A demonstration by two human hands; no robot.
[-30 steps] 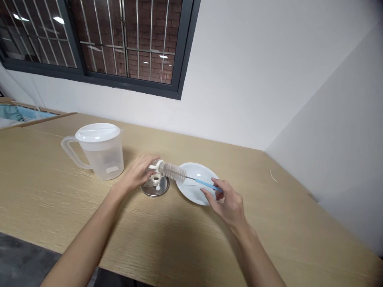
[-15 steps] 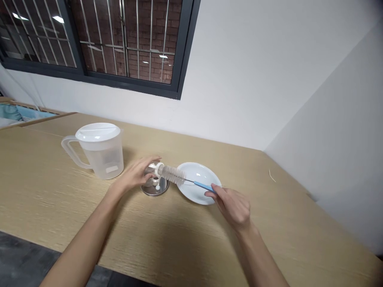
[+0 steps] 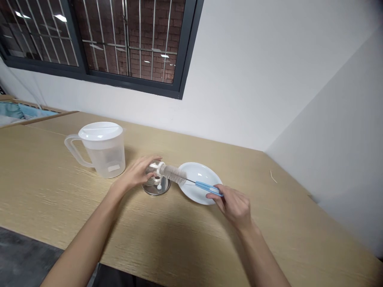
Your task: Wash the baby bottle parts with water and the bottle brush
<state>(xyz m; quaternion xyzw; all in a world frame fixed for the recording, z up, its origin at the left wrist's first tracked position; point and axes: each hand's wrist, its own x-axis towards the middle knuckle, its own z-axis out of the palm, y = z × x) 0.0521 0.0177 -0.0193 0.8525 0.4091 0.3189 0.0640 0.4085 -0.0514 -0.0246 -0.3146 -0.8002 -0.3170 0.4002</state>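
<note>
Wood-look table [image 3: 155, 239] runs up to white wall [image 3: 233, 99], w/ barred window [image 3: 140, 40] above. Lidded jug [image 3: 104, 155] upright, far L. White plate [image 3: 203, 169] R of centre, near small shiny tray [image 3: 154, 191]. L hand [image 3: 136, 172] wrapped round clear bottle [image 3: 153, 166], which is tipped on its side over tray, white-ringed mouth facing R; can't tell if it rests on the tray. R hand [image 3: 236, 205] pinches blue handle [image 3: 205, 187] of brush [image 3: 175, 174], handle & wire over plate, bristles mostly outside, front end at bottle mouth. Can't tell how deep tip sits. White knob [image 3: 159, 186] over tray; thin pale strip [image 3: 273, 176] far R on table.

Step in hand, my read: brush lined up w/ bottle mouth, only partly in at most. Any push or pull calls for firm L grip, shaft in line w/ neck, slow R wrist, b/c bristles look snug & wire is thin, could bend.
</note>
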